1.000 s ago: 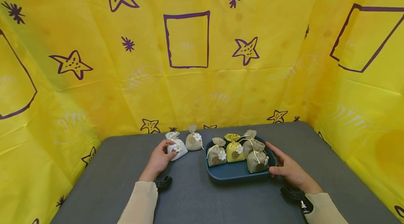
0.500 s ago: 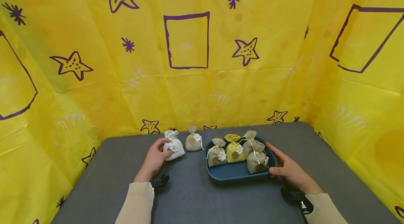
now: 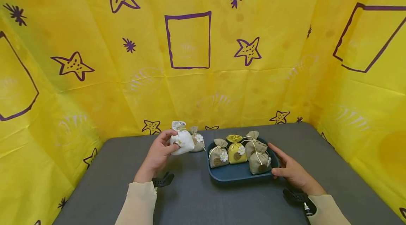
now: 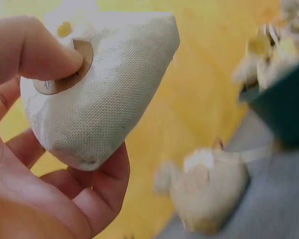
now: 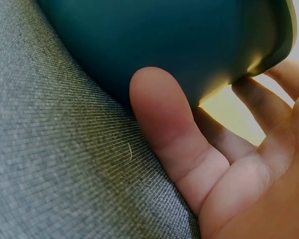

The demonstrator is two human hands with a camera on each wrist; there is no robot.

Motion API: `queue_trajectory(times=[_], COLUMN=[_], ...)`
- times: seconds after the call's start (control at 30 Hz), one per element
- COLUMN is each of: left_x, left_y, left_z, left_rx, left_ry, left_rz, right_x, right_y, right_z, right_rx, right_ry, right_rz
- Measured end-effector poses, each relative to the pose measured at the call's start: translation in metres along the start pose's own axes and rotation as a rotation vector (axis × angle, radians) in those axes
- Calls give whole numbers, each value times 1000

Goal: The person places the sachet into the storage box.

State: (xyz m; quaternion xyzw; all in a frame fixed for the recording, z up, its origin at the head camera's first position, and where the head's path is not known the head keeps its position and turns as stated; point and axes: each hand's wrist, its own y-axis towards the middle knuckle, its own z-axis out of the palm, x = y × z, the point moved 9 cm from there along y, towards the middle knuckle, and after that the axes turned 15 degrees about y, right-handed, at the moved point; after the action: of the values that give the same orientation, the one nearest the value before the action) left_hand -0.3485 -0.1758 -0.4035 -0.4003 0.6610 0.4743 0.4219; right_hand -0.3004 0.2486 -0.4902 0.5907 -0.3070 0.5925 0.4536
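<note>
My left hand (image 3: 159, 151) pinches a small white drawstring pouch (image 3: 186, 144) with a white flower, held above the table. In the left wrist view the thumb presses on the brown round label of the white pouch (image 4: 124, 74), fingers behind it. A beige pouch (image 3: 200, 145) stands just behind, partly covered by it. My right hand (image 3: 293, 175) rests against the right end of a dark blue tray (image 3: 233, 176), thumb at the near corner. The right wrist view has its thumb (image 5: 162, 109) on the tray's outer wall (image 5: 139, 40), with the other fingers extended along it.
Inside the tray stand a grey-beige pouch (image 3: 219, 154) at left, a yellow pouch (image 3: 237, 151) in the middle and two more greyish pouches (image 3: 259, 161) at right. Grey cloth covers the table (image 3: 196, 200). A yellow patterned curtain (image 3: 190, 94) encloses the back and sides.
My left hand first drew the white pouch slightly left, then lifted it up and to the right, in front of the beige pouch. The right hand and tray have stayed put.
</note>
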Motion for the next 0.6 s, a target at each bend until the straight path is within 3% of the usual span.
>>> queue_trajectory(times=[0.13,0.23,0.4,0.6], left_x=[-32,-44,-45,-43], left_y=[-4,-5,-4,-4], left_z=[16,30,53,82], left_rx=[9,8,27,69], left_ry=[60,108,159,185], left_rz=[36,19,-33,-44], right_x=[1,2,2,1], right_y=[-1,-1,-1,-1], right_z=[0,-1,-3,-2], right_rx=[-4,-6,-8,-8], right_ry=[-8,-9,-3,-4], right_rz=[-1,1,-2,3])
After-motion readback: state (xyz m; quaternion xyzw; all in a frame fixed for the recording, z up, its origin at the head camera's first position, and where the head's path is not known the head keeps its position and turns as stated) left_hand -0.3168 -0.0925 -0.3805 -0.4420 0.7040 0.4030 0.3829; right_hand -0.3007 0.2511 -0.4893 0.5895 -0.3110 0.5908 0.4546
